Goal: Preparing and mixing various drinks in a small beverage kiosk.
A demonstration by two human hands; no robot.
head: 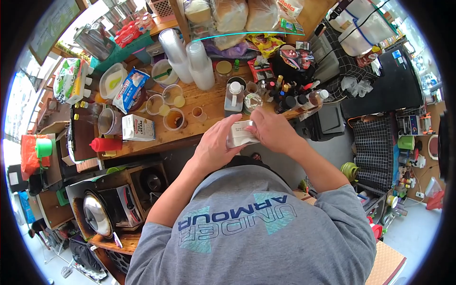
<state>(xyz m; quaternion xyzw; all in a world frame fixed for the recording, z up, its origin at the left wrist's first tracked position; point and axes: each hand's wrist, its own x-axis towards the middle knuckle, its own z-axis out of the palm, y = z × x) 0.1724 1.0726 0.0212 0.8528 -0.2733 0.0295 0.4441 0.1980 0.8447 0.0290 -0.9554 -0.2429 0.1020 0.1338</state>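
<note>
Over the front edge of the wooden counter (217, 103), both my hands hold a small white carton (237, 134) with printing on its top. My left hand (210, 146) wraps its left side, thumb along the upper edge. At its right end, my right hand (278, 131) has fingers and thumb pinched on a corner of the top; whether that corner is open is hidden. Just beyond stand a clear plastic jug with a white cap (234, 96) and a round clear container (253, 102). Left of them sit a small plastic cup (199, 114) and a cup of brown liquid (174, 119).
Tall stacks of clear plastic cups (200, 69) stand at the back. Several bottles (285, 96) crowd the right end. A full cream carton (138, 127), a red squeeze bottle (106, 145) and a blue-white pack (132, 85) occupy the left. Below is a gas stove (98, 213).
</note>
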